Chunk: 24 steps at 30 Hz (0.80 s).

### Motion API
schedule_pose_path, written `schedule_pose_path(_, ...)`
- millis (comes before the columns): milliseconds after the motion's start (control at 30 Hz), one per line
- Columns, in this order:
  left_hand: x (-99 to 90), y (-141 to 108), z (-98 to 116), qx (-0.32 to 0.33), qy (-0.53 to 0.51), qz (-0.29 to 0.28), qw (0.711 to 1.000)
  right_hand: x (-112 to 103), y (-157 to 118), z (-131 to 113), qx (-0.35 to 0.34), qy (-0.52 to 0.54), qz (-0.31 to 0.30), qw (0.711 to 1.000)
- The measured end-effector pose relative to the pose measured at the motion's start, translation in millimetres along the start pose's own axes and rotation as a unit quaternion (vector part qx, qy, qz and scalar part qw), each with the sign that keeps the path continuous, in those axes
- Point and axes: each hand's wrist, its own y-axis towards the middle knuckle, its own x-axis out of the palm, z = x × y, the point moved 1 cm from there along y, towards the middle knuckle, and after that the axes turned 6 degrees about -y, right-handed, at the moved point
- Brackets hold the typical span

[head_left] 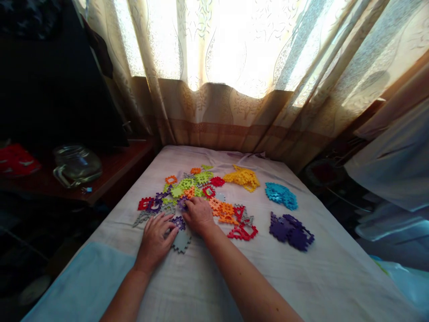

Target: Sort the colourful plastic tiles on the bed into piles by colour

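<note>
Two hands of mine out over a pale sheet (pixel 214 277), a mixed heap of toothed plastic pieces (pixel 186 184) beyond and between them.

Right hand (pixel 200 216): knuckles up, fingers bent, tips down at a purple piece (pixel 182 203) on the near side of the heap. The piece lies left of my hand, at the very fingertips and partly covered by them. Cannot tell whether it is pinched or only touched. It looks squarish; no long axis that I can make out.

Left hand (pixel 157 241): palm down, fingers loosely spread, thumb apart from them, nothing seen in its hold. It sits lower and further left; of the two, the right is clearly nearer that piece.

Second purple piece (pixel 179 222) in the gap between the hands, just beside my left thumb. A pale grey piece (pixel 182 242) lies on its near side.

Main bearing: the purple pile (pixel 291 231) is off to the right, well apart, red pieces (pixel 243 231) between it and the heap. Right hand nearer there too.
</note>
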Motion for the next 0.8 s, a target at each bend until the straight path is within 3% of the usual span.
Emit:
schedule_pose_path(200, 5.3, -0.2, -6.8, -0.001, 0.023, -0.008, 1.000, 2.0, 3.4, -1.5, 0.002, -0.027, 0.003, 1.000)
schedule_pose_path(333, 9.3, 0.6, -14.3, 0.004, 0.038, -0.011, 0.999, -7.1, -7.4, 20.6, 0.078, 0.018, 0.083, 0.993)
schedule_pose_path(500, 13.9, 1.7, -21.0, 0.005, 0.052, -0.015, 0.999, -30.8, -60.1, 99.6, 0.273, 0.103, 0.163, 0.942)
schedule_pose_path(600, 14.8, 2.5, -22.9, 0.006, 0.059, -0.020, 0.998, -48.8, -101.6, 157.2, 0.381, 0.056, 0.179, 0.905)
schedule_pose_path(700, 13.6, 4.2, -22.6, -0.002, 0.064, -0.027, 0.998, -65.8, -133.0, 199.1, 0.437, -0.004, 0.153, 0.886)
schedule_pose_path(800, 10.7, 5.5, -18.5, -0.007, 0.074, -0.042, 0.996, -78.7, -149.8, 218.3, 0.486, -0.044, 0.085, 0.869)
